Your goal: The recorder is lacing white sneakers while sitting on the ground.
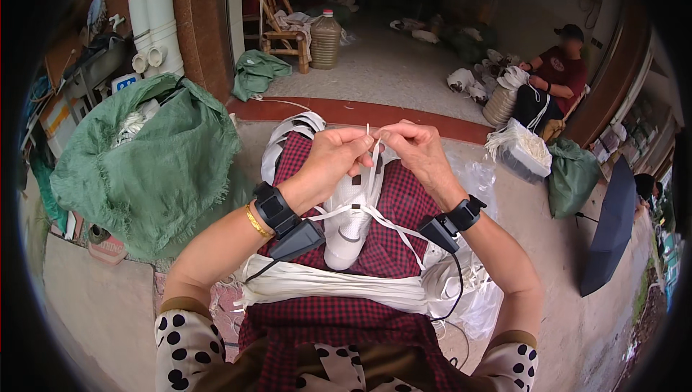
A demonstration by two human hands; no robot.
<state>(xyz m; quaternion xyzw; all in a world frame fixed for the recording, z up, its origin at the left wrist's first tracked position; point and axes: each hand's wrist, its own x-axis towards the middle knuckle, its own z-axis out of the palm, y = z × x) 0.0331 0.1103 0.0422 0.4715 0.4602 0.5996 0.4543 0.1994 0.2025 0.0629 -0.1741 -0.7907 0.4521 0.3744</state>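
A white shoe [344,237] lies on my lap, over a red-and-black checked apron [404,194]. White shoelace [374,175] rises from the shoe to my fingers, and more strands spread sideways across it. My left hand [336,154] is closed in a pinch on the lace, a short tip standing up beside the fingertips. Close by, my right hand [418,151] also pinches lace between thumb and fingers. The fingertips nearly meet above the shoe, partly hiding its far end. A thick bundle of white laces [328,285] lies across my lap, nearer my body.
A big green sack [155,168] stands at left. Clear plastic and white shoes [461,280] lie by my right side. Further right are an open dark umbrella [609,230] and a green bag [571,175]. Beyond the red doorsill [346,108], another person [559,78] sits beside piled shoes.
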